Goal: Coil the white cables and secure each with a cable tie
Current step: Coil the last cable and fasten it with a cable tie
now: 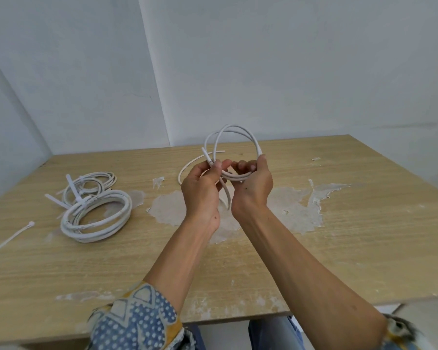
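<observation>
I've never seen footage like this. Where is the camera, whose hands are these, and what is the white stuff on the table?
No machine here: a person wears one camera on the head, looking down at their own arms. The left hand pinches and the right hand grips a thin white cable, looped above a light wooden table with peeled patches. To the left lie a thick coil of white cable and a thinner white coil behind it, both tied. One loose white cable tie lies near the left edge.
</observation>
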